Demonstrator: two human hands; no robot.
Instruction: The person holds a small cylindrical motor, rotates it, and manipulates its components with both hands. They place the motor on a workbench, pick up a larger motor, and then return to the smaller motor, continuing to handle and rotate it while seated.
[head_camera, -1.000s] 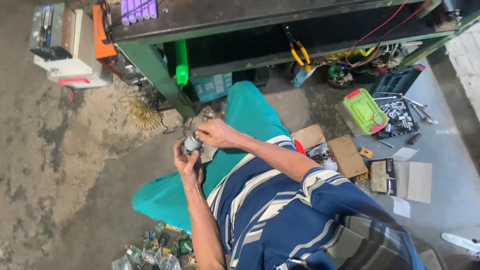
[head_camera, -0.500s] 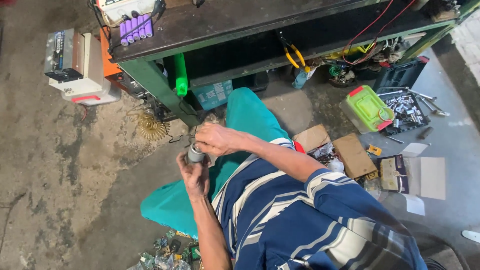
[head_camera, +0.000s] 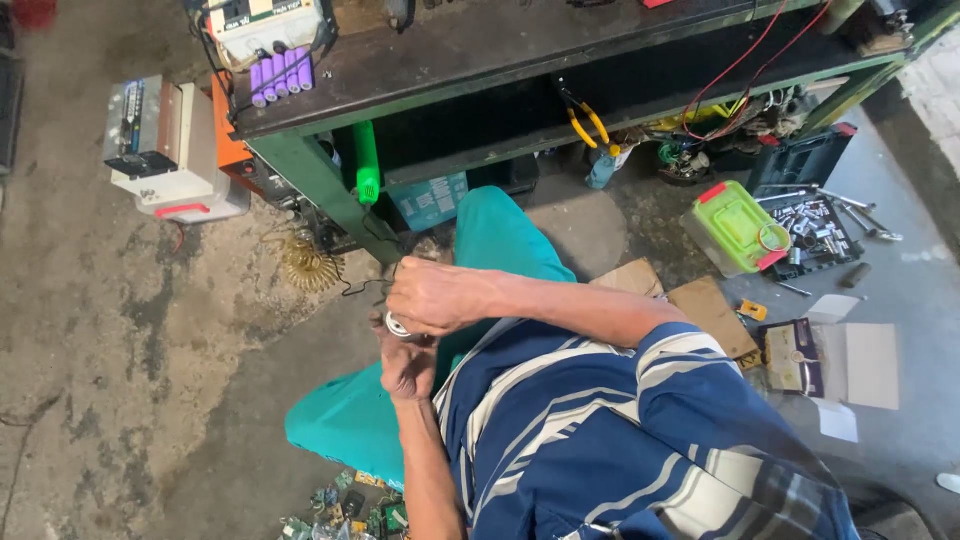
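a repair workshop. a dark, worn workbench (head_camera: 520, 50) on green legs stands on a stained concrete floor (head_camera: 100, 380). yellow pliers (head_camera: 588, 122) hang under it beside tangled wires (head_camera: 740, 105). an open socket set (head_camera: 820, 215) lies on the floor, with circuit scraps (head_camera: 350, 505) and a purple battery pack (head_camera: 280, 75) on the bench.

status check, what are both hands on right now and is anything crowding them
Left hand cups a small metal part from below. Right hand closed over it from above. Thin wire trails off; green bench leg close ahead.
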